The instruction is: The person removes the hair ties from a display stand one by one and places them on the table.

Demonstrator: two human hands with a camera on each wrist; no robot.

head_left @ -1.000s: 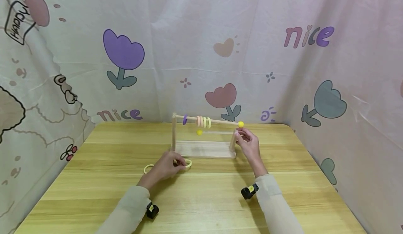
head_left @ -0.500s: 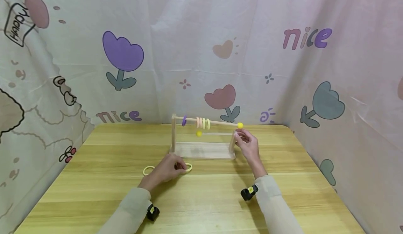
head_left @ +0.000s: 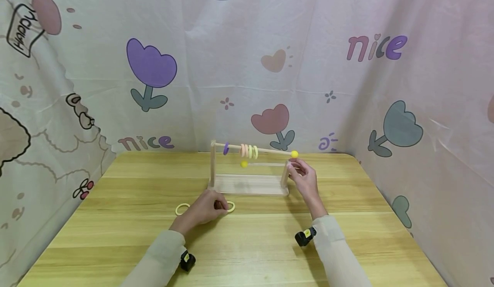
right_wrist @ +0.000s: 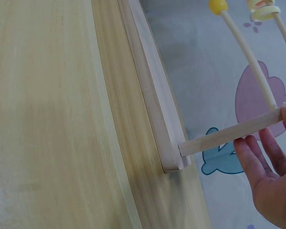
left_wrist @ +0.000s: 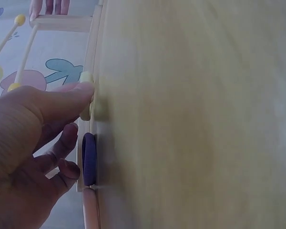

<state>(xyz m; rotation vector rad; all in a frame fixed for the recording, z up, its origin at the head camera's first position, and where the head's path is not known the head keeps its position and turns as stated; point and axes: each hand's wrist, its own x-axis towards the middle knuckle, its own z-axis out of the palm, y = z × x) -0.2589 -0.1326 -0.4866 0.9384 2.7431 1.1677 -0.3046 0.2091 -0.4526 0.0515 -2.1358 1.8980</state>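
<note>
My left hand [head_left: 204, 209] pinches a pale yellow ring [head_left: 230, 206] between thumb and fingers, low over the table in front of the wooden stand [head_left: 248, 185]. In the left wrist view a purple ring [left_wrist: 89, 160] and a pinkish ring [left_wrist: 90, 207] lie near its curled lower fingers. My right hand [head_left: 305, 177] grips the top of the stand's short right post [right_wrist: 229, 136], thumb on one side and fingers on the other. A lower dowel [right_wrist: 250, 52] with a yellow ball end runs from that post and carries no rings.
The upper dowel [head_left: 272, 150], sloping from the tall left post [head_left: 212, 164] to a yellow ball [head_left: 294, 154], bears a purple ring [head_left: 226, 148] and several pink and yellow rings [head_left: 249, 151]. Another yellow ring [head_left: 182, 209] lies left of my left hand. A printed curtain [head_left: 216, 64] hangs behind the table.
The yellow ring in my left hand has shifted slightly toward the table's near side. My right hand stays on the post.
</note>
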